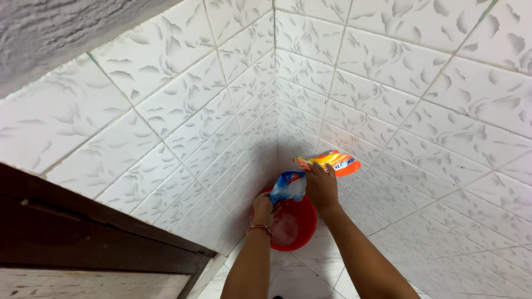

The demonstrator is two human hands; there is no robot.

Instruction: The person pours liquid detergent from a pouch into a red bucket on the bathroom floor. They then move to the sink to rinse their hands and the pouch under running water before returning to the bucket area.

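A red plastic bucket [296, 230] is seen standing on the pale tiled floor [310, 277], set into the far corner where two white patterned tiled walls [183, 105] meet; a whitish, foamy content can be made out inside it, though what it is cannot be told for certain. Both arms are stretched out from the near edge towards the bucket; the left hand [262, 209] is held at the bucket's left rim, and a thin bangle [259, 227] is worn at its wrist. The lower, blue-and-white end of a plastic pouch [289, 185] is pinched in the left hand's fingers, which are closed on it. The right hand [321, 185] is held just above the bucket, to the right of the left hand; its fingers are curled around the upper, orange-and-yellow end of the same pouch [328, 161], which juts out to the right beyond the fingertips. The pouch is thus gripped by both hands at once, tilted, with its blue end lowest, directly over the bucket's opening; whether anything is leaving it cannot be told. A dark wooden door frame [83, 227] is seen along the near left, with a paler plank beneath it; a rough grey plastered surface [61, 27] fills the top left corner.
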